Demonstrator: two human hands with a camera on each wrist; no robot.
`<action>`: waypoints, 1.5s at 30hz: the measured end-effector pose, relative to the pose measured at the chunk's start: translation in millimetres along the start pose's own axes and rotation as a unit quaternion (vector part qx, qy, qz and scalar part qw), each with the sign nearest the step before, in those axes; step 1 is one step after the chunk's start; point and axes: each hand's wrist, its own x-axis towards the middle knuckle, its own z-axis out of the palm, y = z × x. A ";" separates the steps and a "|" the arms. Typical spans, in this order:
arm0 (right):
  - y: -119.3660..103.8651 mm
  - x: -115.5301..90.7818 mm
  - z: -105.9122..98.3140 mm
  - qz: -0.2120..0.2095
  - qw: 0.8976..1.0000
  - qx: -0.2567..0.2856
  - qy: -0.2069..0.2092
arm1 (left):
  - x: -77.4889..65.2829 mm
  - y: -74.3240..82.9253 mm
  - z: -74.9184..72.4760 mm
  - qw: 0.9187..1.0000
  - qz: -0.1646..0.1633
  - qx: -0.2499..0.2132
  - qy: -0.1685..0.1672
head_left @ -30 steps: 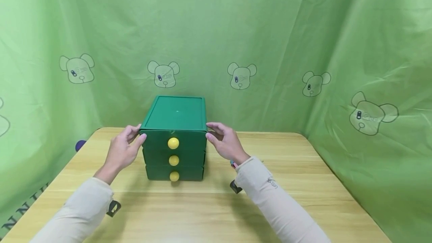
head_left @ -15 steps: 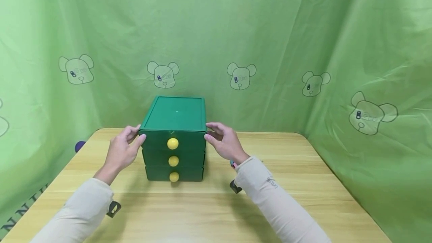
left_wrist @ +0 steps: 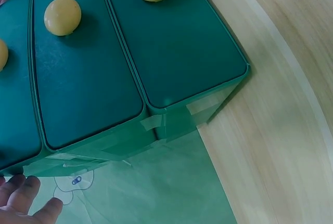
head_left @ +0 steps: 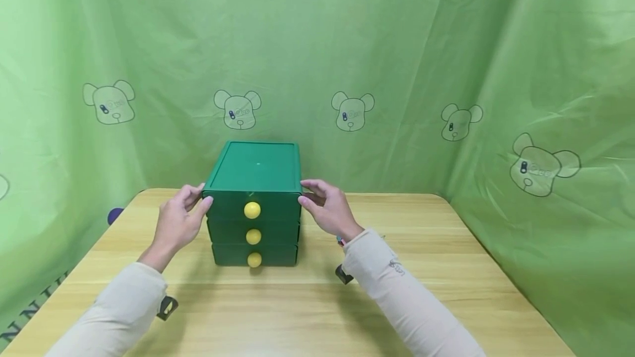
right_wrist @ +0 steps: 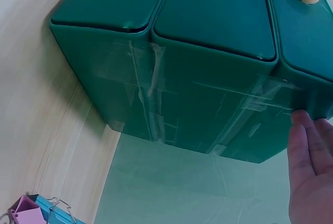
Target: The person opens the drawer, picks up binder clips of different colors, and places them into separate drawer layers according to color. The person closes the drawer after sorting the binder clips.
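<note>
Cabinet (head_left: 255, 167), fingers (right_wrist: 302, 151) on both sides, side tape (right_wrist: 157, 68) in wrist views only

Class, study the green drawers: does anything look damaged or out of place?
Yes: wrinkled, clear tape seems stuck across the side of the drawers, like a makeshift join. Nothing looks spilled.
</note>
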 end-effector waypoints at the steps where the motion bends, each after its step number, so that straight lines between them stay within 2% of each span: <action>1: -0.1 -0.1 0.5 -0.004 1.000 -0.001 0.001 | -0.1 -0.3 0.1 1.000 -0.001 0.000 0.000; 10: 1.3 -0.8 3.7 -0.054 0.998 -0.025 0.012 | -1.2 0.0 1.0 1.000 -0.010 -0.004 0.005; 23: 4.3 -2.5 7.2 -0.131 0.987 -0.087 0.032 | -0.1 0.8 3.2 1.000 -0.004 -0.010 0.024; 35: -1.2 -2.9 11.0 -0.138 0.982 -0.117 0.046 | 1.5 1.8 2.1 1.000 -0.007 -0.004 0.027; 45: -1.7 -3.1 7.5 -0.121 0.986 -0.110 0.035 | 1.9 0.7 1.9 1.000 -0.024 0.000 0.012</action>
